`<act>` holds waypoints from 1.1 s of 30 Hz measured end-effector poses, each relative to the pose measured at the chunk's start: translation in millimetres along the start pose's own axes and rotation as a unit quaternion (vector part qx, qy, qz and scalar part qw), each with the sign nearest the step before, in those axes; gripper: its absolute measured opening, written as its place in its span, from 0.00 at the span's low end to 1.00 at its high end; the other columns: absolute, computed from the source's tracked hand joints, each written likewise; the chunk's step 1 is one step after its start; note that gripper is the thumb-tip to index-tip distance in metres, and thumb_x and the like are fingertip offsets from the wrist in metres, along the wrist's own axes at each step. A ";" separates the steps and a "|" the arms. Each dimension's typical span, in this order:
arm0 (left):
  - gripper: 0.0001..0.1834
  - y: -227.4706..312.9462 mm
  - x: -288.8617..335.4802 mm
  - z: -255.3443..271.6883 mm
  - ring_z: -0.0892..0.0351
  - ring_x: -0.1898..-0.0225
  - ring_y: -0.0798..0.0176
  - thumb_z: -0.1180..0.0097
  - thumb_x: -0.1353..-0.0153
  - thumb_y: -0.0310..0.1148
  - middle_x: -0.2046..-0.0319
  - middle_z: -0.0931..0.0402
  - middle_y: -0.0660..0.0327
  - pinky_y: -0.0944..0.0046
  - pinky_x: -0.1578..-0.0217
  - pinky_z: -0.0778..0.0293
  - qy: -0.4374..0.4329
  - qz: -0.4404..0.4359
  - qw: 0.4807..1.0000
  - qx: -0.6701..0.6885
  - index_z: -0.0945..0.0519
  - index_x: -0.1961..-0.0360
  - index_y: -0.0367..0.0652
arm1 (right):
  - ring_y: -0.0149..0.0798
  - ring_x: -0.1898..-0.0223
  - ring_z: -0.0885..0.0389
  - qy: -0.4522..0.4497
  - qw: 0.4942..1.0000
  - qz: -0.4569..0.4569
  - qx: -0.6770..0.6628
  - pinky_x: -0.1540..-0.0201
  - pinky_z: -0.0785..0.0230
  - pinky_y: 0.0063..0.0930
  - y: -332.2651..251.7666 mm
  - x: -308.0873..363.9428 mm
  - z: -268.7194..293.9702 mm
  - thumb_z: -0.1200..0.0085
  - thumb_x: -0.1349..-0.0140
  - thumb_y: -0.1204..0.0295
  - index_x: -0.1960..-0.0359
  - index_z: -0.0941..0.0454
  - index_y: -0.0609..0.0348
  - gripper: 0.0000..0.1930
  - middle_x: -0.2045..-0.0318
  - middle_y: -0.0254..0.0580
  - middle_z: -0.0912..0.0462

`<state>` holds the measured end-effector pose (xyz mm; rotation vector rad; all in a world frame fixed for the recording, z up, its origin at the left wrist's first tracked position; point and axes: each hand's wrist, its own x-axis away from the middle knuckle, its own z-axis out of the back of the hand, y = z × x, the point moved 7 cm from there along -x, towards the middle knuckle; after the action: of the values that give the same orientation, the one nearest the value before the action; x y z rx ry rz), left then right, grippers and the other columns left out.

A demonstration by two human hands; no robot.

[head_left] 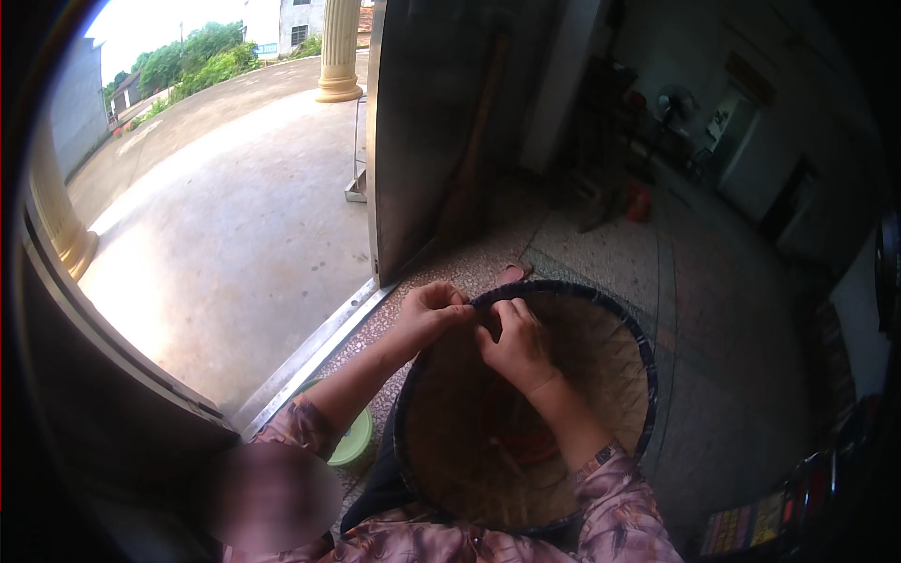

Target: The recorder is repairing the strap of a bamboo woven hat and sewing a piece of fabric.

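A large round woven bamboo basket (601,361) with a dark wrapped rim rests in front of me, over my lap. At the rim's far left part, my left hand (434,310) pinches the dark edge from outside, thumb and fingers pressed together. My right hand (514,340) is just beside it, reaching across the basket's inside, its fingers bent over the same rim. Whether a thread or needle is between the fingers is too small to tell. Something reddish (526,441) lies in the shadowed bottom of the basket.
A light green tub (352,441) stands on the floor by my left forearm. Past the metal door sill (319,352) lies a bright concrete porch with columns. A dark door panel (441,122) stands ahead. In the dim room are a fan (674,103) and a red container (638,202).
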<state>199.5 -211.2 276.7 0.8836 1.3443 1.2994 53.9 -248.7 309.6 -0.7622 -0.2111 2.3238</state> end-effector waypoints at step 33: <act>0.09 -121.9 116.3 8.3 0.24 0.61 0.42 0.55 0.38 0.23 0.66 0.25 0.47 0.52 0.60 0.30 0.244 -0.015 0.948 -0.206 0.29 0.57 0.40 | 0.48 0.71 0.21 -0.094 0.981 -0.049 -0.165 0.66 0.28 0.38 12.4 35.3 -128.5 0.43 0.49 0.67 0.73 0.26 0.60 0.09 0.73 0.47 0.22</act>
<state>200.7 -115.3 137.9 0.2562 1.3667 1.7665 99.8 -242.0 184.0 -0.6696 -0.7163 2.2925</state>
